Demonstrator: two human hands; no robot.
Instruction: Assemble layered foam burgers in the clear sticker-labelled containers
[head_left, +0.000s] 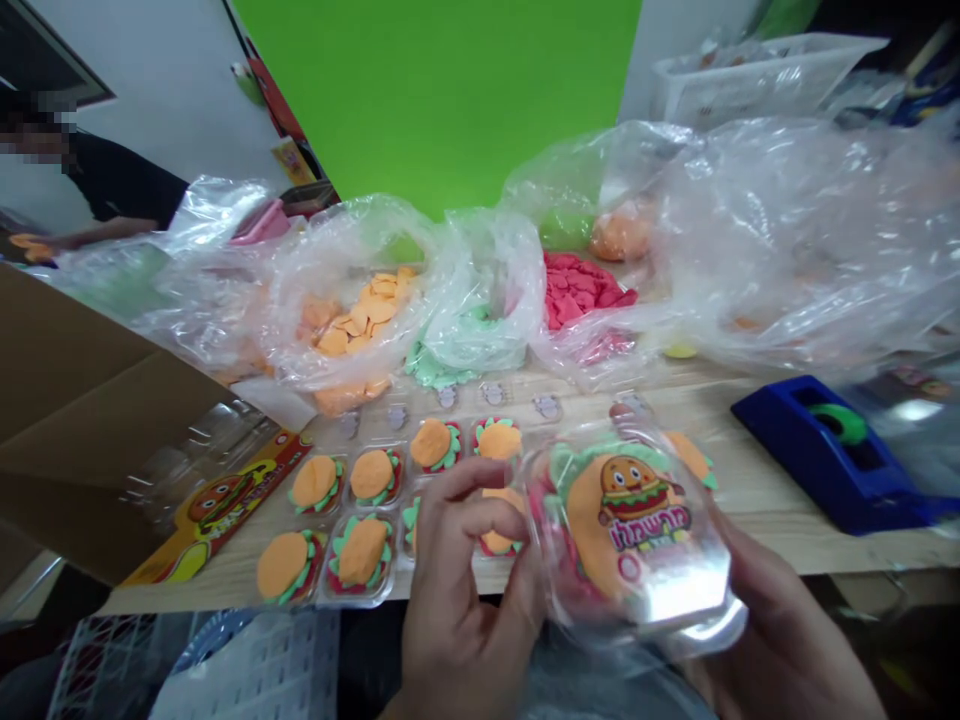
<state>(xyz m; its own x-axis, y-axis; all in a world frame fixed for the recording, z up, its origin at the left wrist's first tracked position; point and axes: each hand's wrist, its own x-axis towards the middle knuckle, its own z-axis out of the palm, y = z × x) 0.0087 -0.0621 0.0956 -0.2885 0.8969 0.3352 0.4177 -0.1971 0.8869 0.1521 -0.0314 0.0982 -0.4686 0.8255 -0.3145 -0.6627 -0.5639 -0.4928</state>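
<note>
A clear plastic clamshell box [592, 620] with a smiling-burger sticker on its lid is held up close in front of me. Inside it is a toy-like burger with an orange bun and green and red layers. My right hand [787, 620] grips the box from the right side. At the box's left edge, my left hand [472, 590] has its thumb and index finger curled together, touching the rim. Behind them, on the table, stand several open clear boxes holding similar burgers [360, 550]; my left hand hides some of these.
Plastic bags hold orange pieces [367, 315], green pieces [442, 360] and red pieces [581, 290] along the back. A blue tape dispenser [840, 460] stands right; a cardboard box [82, 430] stands left. A person [120, 175] is at the far left.
</note>
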